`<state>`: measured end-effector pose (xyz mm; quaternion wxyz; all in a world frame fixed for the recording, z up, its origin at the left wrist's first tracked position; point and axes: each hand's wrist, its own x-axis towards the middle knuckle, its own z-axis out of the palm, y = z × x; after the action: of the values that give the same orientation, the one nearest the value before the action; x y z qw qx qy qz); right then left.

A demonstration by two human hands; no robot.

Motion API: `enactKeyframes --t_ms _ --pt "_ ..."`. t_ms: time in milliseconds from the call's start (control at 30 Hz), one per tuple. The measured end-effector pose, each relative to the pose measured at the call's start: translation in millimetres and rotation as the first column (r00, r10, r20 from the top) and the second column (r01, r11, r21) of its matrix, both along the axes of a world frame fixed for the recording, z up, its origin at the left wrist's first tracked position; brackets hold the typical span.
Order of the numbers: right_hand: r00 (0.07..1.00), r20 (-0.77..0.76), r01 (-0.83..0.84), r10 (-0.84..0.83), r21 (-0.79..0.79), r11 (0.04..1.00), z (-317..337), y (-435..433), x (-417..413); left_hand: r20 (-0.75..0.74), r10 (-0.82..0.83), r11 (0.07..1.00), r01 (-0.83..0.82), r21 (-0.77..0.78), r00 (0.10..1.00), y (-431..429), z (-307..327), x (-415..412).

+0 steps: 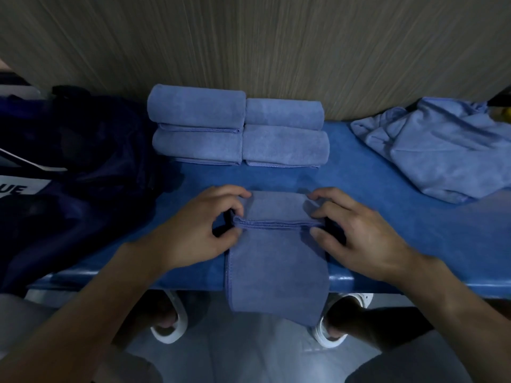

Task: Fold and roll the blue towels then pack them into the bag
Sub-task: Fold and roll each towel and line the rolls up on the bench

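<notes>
Dark bag [69, 167] at nine o'clock cut by left edge; its white label [19, 187] read only "UE". Loose towel heap [439, 150] at two o'clock clipped by right edge. Feet [336, 319] partly hidden under surface [387, 217].

Bare forearms [91, 308]; white slide sandals [168, 327]; grey trousers [16, 316].

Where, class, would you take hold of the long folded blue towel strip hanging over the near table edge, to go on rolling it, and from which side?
Grip the rolled far end of the folded blue towel strip at both ends of the roll, coming in from left and right, as the left hand and right hand do. The roll lies crosswise, its tail hanging toward the person.
</notes>
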<state>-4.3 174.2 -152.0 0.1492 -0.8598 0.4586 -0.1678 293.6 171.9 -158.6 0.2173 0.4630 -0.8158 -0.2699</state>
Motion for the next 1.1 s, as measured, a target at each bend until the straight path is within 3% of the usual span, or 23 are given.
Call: enactKeyframes --t_ms 100,200,333,533,667,800,933,1033,1100 --pt "0.996 0.076 0.034 -0.038 0.052 0.998 -3.2 -1.2 3.1 -0.016 0.038 0.999 -0.037 0.029 0.999 1.9 0.8 -3.3" --pt "0.996 0.05 0.068 -0.069 0.03 0.997 -9.0 -3.9 6.3 -0.003 0.116 0.989 -0.115 0.096 0.993 0.2 -1.1 -6.8" --pt "0.988 0.025 0.15 -0.152 0.071 0.986 -8.1 -6.5 7.5 0.057 0.121 0.992 -0.122 0.013 0.991 -2.3 -7.3 -5.2" --pt "0.958 0.104 0.231 -0.268 0.276 0.933 -3.3 -10.1 9.4 0.212 0.142 0.981 -0.166 0.1 0.967 -6.9 -1.1 -2.6" --pt "0.956 0.147 0.202 -0.252 0.288 0.936 -2.2 -13.5 11.5 0.161 0.138 0.968 -0.168 0.186 0.977 -7.1 5.8 -5.0" --pt "0.937 0.174 0.204 -0.303 0.432 0.879 -2.7 -15.3 10.7 0.118 0.155 0.931 -0.185 0.314 0.981 -8.3 11.2 -6.4" --pt "0.904 0.27 0.175 -0.33 0.471 0.865 0.1 -18.7 12.1 0.0 0.192 0.902 -0.177 0.394 0.981 -16.5 13.5 -5.3" --pt "0.861 0.37 0.181 -0.35 0.42 0.889 3.3 -22.0 17.3 -0.103 0.259 0.91 -0.207 0.36 0.96 -20.6 17.7 -10.6" --pt "0.864 0.358 0.259 -0.355 0.289 0.922 3.7 -23.6 20.9 -0.157 0.291 0.941 -0.253 0.223 0.944 -21.4 19.6 -15.4"
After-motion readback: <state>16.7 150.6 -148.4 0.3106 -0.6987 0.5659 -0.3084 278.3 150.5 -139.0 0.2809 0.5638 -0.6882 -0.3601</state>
